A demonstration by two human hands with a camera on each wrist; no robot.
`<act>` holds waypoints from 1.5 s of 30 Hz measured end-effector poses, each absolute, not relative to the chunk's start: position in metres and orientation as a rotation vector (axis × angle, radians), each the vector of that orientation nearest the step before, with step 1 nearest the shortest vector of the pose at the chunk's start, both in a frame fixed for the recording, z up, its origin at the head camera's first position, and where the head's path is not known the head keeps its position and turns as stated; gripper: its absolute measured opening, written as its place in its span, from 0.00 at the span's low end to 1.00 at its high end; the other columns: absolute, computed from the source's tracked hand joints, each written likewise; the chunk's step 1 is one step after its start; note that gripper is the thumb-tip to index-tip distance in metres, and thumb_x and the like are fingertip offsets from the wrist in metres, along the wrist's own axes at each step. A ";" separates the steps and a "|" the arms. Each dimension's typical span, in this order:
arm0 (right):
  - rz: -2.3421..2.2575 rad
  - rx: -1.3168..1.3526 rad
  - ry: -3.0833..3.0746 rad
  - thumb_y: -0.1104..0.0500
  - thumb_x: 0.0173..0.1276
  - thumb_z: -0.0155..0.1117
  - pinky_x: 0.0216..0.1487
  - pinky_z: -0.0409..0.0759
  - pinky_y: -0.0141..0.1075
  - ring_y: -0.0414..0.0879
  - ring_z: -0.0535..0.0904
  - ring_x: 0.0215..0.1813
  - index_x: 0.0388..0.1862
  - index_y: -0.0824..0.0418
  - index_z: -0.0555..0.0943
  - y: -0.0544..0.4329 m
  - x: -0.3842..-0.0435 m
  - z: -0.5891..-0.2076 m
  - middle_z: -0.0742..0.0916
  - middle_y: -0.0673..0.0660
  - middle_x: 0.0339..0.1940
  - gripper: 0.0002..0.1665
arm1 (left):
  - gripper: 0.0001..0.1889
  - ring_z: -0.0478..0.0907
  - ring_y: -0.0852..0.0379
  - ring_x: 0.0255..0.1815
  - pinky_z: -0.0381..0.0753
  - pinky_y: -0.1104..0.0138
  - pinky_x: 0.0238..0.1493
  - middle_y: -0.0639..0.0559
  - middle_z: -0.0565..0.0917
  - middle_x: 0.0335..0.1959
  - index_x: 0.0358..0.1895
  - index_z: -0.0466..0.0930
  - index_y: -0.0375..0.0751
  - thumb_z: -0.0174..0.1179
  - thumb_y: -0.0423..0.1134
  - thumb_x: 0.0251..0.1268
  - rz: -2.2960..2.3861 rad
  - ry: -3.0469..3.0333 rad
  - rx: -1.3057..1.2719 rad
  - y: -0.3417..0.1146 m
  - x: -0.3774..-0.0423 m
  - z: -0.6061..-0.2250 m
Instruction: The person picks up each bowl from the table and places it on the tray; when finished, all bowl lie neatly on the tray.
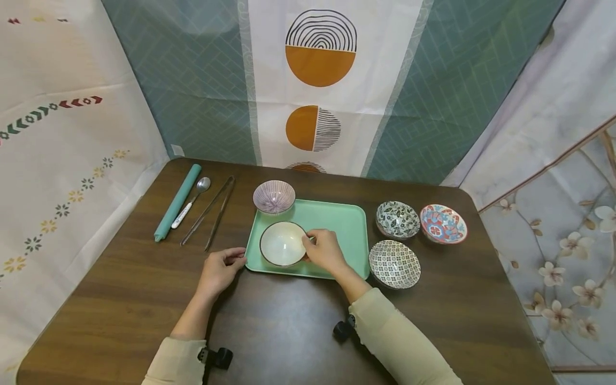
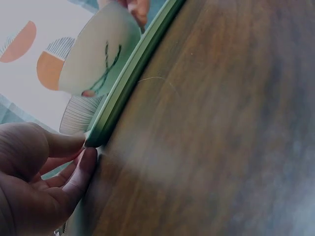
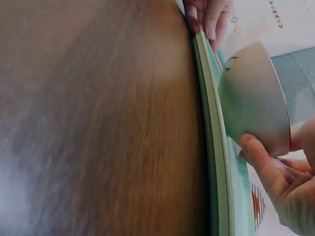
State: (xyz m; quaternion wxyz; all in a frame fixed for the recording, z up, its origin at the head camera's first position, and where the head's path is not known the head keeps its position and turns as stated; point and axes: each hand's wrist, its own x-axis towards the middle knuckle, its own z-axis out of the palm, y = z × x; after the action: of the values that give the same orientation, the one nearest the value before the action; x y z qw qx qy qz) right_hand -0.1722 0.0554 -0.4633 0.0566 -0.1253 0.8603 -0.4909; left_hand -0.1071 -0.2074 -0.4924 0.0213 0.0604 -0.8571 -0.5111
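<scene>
A green tray lies on the brown table. On its near left part stands a white bowl with a dark rim. My right hand grips this bowl by its right side, thumb at the rim and fingers against the outer wall, as the right wrist view shows. At the tray's near left corner, my left hand pinches the edge between thumb and fingers. A purple-striped bowl sits at the tray's far left corner; whether it rests on the tray or the table I cannot tell.
Left of the tray lie metal tongs, a spoon with a white handle, and a rolled teal cloth or mat. To the right stand a black-and-white floral bowl, a red-and-blue bowl and a checkered bowl.
</scene>
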 end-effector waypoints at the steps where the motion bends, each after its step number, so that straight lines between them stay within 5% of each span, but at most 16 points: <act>1: -1.491 -0.383 2.602 0.64 0.74 0.60 0.22 0.82 0.35 0.43 0.84 0.17 0.44 0.71 0.86 0.053 -0.172 -0.463 0.88 0.60 0.22 0.11 | 0.13 0.86 0.47 0.42 0.78 0.73 0.37 0.36 0.88 0.42 0.53 0.84 0.26 0.64 0.28 0.68 -1.570 -2.665 0.183 -0.208 -0.107 -0.493; 8: -1.556 -0.398 2.456 0.61 0.77 0.59 0.24 0.84 0.37 0.46 0.85 0.19 0.52 0.72 0.83 0.039 -0.174 -0.463 0.88 0.59 0.21 0.15 | 0.16 0.86 0.44 0.46 0.78 0.75 0.38 0.37 0.88 0.43 0.55 0.83 0.27 0.67 0.30 0.66 -1.581 -2.690 0.182 -0.208 -0.107 -0.492; 21: -1.402 -0.678 2.256 0.61 0.81 0.54 0.36 0.86 0.37 0.54 0.89 0.40 0.73 0.74 0.67 0.047 -0.171 -0.456 0.88 0.70 0.49 0.27 | 0.14 0.86 0.45 0.42 0.77 0.77 0.36 0.35 0.88 0.42 0.52 0.83 0.23 0.66 0.27 0.65 -1.577 -2.679 0.169 -0.210 -0.107 -0.491; 33: -1.411 -0.636 2.456 0.57 0.79 0.58 0.52 0.82 0.45 0.50 0.87 0.49 0.70 0.69 0.73 0.070 -0.170 -0.443 0.90 0.61 0.48 0.26 | 0.15 0.86 0.46 0.42 0.78 0.76 0.36 0.35 0.88 0.42 0.53 0.83 0.23 0.65 0.25 0.65 -1.581 -2.696 0.190 -0.210 -0.107 -0.493; 45: -1.475 -0.429 2.716 0.54 0.77 0.61 0.47 0.83 0.49 0.54 0.88 0.47 0.68 0.65 0.75 0.143 -0.170 -0.408 0.90 0.61 0.46 0.26 | 0.14 0.86 0.47 0.41 0.78 0.75 0.35 0.35 0.88 0.41 0.52 0.83 0.22 0.66 0.25 0.64 -1.595 -2.686 0.185 -0.211 -0.108 -0.493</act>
State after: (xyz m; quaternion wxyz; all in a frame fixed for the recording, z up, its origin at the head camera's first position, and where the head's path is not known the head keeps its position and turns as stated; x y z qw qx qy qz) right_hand -0.1698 0.1427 -0.4081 0.0107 -0.1374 0.8705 -0.4726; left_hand -0.1075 -0.2105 -0.4927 0.0062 0.0592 -0.8583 -0.5097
